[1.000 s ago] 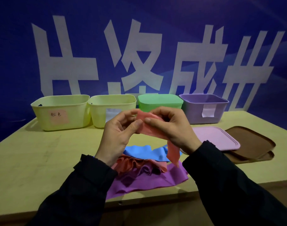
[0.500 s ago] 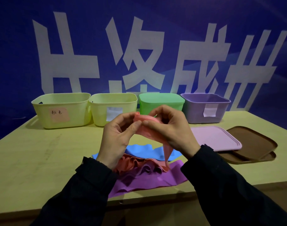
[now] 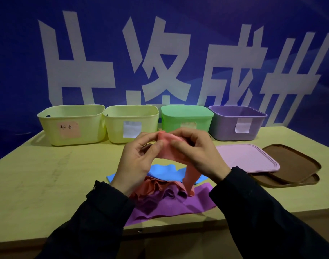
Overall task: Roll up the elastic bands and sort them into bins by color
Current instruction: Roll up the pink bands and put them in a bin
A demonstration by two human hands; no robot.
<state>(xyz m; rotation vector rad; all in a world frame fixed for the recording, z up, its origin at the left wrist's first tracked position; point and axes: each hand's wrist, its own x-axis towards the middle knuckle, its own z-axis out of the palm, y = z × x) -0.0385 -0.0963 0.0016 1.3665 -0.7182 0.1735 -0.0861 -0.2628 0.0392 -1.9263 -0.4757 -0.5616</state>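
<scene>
A pink elastic band is held up above the table, its upper end bunched between my two hands and its tail hanging down to the pile. My left hand pinches it from the left with thumb and fingers. My right hand grips it from the right with fingers curled over the top. Below lie a blue band, a crumpled orange-pink band and a purple band. At the back stand a yellow bin with a pink label, a second yellow bin, a lidded green bin and a purple bin.
A pink lid lies to the right of my hands, partly over two stacked brown lids. The wooden table ends at a front edge just below the purple band. A blue banner with white characters stands behind the bins.
Both hands have kept working the pink band's upper end between the fingers; its hanging tail has grown a little shorter. The bands on the table have not moved.
</scene>
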